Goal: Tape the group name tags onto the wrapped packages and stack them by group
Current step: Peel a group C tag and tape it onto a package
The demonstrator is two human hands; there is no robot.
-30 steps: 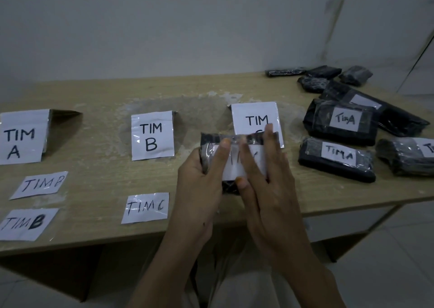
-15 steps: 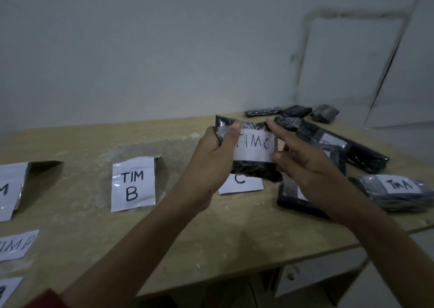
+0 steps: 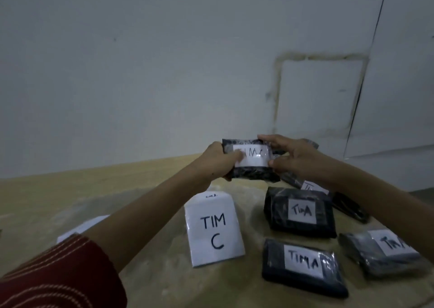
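I hold a dark wrapped package (image 3: 253,175) with a white "TIM C" tag (image 3: 252,158) taped on its front, raised above the far part of the wooden table (image 3: 145,185). My left hand (image 3: 215,162) grips its left end, thumb on the tag. My right hand (image 3: 293,157) grips its right end, fingers over the top edge. Below stands the "TIM C" group card (image 3: 215,231). To the right lie three packages tagged "TIM A": one behind (image 3: 299,211), one in front (image 3: 303,266), one at the right edge (image 3: 382,252).
More dark packages (image 3: 347,208) lie behind my right forearm, partly hidden. Another white card (image 3: 82,228) shows left of my left arm, mostly covered. A pale wall (image 3: 164,73) rises right behind the table's far edge.
Both hands have lifted the tagged package from the table's front and carried it forward and up, past the "TIM C" card. The camera has swung right and upward.
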